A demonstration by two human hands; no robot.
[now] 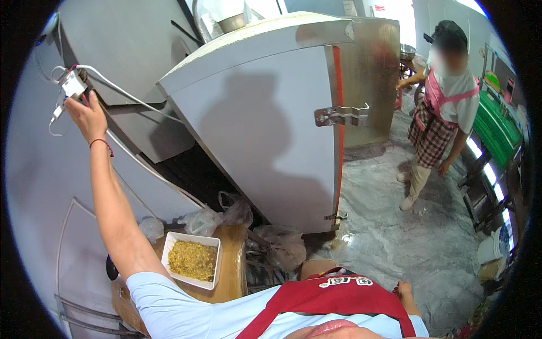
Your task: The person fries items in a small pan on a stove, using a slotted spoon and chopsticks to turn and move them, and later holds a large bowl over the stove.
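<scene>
My left arm stretches far up along the wall at the left. At its end, my left hand (90,117), with a red string bracelet at the wrist, grips the lower edge of a small white electrical box (72,85). Its thumb points upward, and a bit of red wire shows between thumb and fingers. White cables run from the box, and a white plug (56,114) hangs beside the fingertips. My right hand (404,290) hangs low at my right side, partly behind my red apron (327,296); its fingers do not show clearly.
A large grey metal cabinet (254,141) with a latch stands ahead. Below my left arm, a white tray (215,242) of yellow bits sits on a cardboard box (231,277) near plastic bags (203,221). A person (437,107) in a checked apron stands on the marbled floor at right.
</scene>
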